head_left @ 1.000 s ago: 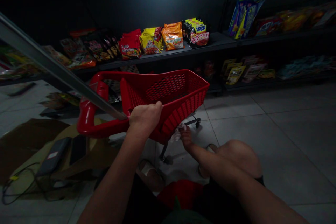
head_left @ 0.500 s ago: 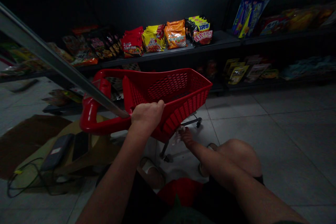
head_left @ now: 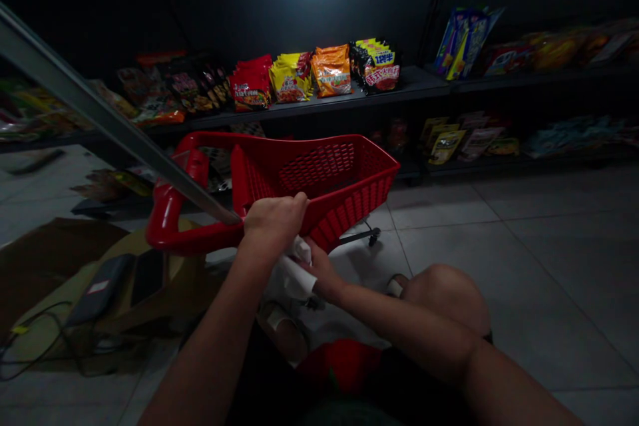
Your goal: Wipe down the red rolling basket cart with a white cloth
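Note:
A red plastic shopping cart (head_left: 349, 194) on wheels stands in front of me, its basket pointing to the right. My left hand (head_left: 274, 218) is closed over the near rim of the basket, close to the handle end. Just below it, my right hand (head_left: 322, 267) holds a white wipe (head_left: 294, 278), which looks like tissue or cloth, against the lower near side of the cart. Part of the wipe is hidden behind my left wrist, and my right fingertips are partly covered by it.
Dark shelves (head_left: 419, 82) behind the cart carry several instant noodle packs (head_left: 332, 72) and snack bags. A slanted metal pole (head_left: 124, 130) crosses at left. Lower left, a cardboard box (head_left: 180, 293) bears a dark device (head_left: 102, 286) and a cable (head_left: 60, 326).
My right hand has moved left along the cart's lower side, bringing the white wipe beneath my left hand. My left hand keeps its hold on the rim. The view has shifted slightly.

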A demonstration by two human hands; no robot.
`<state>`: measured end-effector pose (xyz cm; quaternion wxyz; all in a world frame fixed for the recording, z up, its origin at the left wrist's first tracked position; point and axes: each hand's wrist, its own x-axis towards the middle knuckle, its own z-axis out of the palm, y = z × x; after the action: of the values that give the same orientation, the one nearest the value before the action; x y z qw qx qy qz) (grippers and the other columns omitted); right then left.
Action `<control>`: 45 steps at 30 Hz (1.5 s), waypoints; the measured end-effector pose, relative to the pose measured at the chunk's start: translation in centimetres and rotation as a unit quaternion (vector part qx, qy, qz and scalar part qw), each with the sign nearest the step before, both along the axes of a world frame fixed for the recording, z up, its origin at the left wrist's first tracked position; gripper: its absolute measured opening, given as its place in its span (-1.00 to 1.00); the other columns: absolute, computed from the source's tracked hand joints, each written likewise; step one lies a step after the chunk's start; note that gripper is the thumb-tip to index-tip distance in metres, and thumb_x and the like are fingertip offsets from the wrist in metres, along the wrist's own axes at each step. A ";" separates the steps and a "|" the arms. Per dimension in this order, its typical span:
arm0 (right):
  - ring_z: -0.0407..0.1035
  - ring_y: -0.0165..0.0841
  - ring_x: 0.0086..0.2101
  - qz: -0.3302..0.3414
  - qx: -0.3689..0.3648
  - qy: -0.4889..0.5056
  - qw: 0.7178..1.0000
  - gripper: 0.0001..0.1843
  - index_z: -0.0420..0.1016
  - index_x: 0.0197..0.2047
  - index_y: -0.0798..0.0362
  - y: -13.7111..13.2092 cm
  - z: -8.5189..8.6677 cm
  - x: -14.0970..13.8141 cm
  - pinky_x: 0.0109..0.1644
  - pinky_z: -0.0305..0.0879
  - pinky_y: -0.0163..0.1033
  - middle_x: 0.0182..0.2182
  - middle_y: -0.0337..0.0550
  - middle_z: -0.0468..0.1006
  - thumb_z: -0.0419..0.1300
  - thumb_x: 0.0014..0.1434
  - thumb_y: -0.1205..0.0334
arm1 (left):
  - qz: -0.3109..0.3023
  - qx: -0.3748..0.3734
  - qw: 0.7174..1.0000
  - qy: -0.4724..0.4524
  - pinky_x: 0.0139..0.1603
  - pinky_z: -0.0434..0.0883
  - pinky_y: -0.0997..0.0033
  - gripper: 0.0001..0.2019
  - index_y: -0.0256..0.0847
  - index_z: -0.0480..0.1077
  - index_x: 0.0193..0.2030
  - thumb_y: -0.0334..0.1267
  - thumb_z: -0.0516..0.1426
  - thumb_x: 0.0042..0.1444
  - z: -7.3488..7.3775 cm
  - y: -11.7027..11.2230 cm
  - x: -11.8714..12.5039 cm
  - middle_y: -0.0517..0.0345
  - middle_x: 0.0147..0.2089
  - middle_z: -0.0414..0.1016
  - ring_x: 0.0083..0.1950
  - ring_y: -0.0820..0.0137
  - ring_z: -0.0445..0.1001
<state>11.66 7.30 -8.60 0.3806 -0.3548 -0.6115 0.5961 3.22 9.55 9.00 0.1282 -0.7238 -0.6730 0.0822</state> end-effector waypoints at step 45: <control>0.39 -0.28 -0.17 -0.053 0.441 -0.479 0.757 -0.76 0.61 -0.18 0.02 8.1 9.9 21.2 0.06 0.13 -0.17 -0.25 -0.11 0.62 0.21 0.09 0.42 | -0.060 0.077 0.995 0.022 -0.42 0.24 0.28 -0.48 -0.13 0.54 -0.32 -0.01 -0.19 0.34 -1.3 -6.2 -8.4 -0.07 -0.39 0.63 -0.36 0.07 0.59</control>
<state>32.84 15.42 1.30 0.1833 -0.4191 -0.8892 -0.0086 -5.21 3.32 7.72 0.2027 -0.7488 -0.6299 0.0381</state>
